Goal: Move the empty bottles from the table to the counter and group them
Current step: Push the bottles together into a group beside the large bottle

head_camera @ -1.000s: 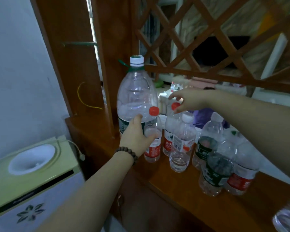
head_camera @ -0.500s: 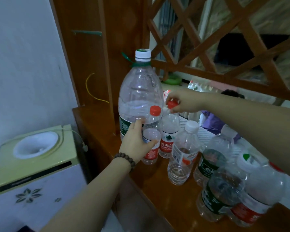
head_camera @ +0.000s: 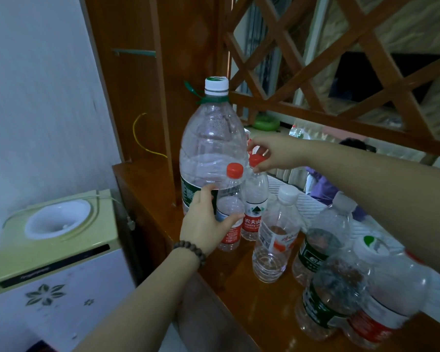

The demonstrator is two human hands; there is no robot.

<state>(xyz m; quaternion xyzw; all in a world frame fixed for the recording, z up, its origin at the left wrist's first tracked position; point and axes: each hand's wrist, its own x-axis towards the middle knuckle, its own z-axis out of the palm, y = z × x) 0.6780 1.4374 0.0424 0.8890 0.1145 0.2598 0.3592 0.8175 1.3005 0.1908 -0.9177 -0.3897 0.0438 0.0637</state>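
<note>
Red caps are what both hands are working around right now. The left hand (head_camera: 205,224) has its fingers curled round the waist of a small red-capped bottle (head_camera: 229,209), thumb across the front just above the red label, so it's properly gripped low on the body, probably so it can be slid along the wooden counter (head_camera: 252,295) without tipping. Right behind those fingers, touching or nearly so, stands the big jug (head_camera: 212,151) with the white cap, which looks like the anchor the group gets built against.

The right hand (head_camera: 271,154) reaches in from the other side and pinches the cap of a second red-capped bottle (head_camera: 255,199) between thumb and fingertips, only as wide as the cap. A top grip makes sense there since the body is boxed in by neighbours. That bottle stands just beside the left hand's one, jug side.

Further out from both sets of fingers, toward the near edge, more empties stand upright: a white-capped bottle (head_camera: 276,240), a green-label bottle (head_camera: 323,240) and a couple of blurry ones nearest the camera. My guess is the grouping is mostly done and this is just tightening the two small ones in against the jug. Light plastic like that knocks over easily, so I'd nudge gently.
</note>
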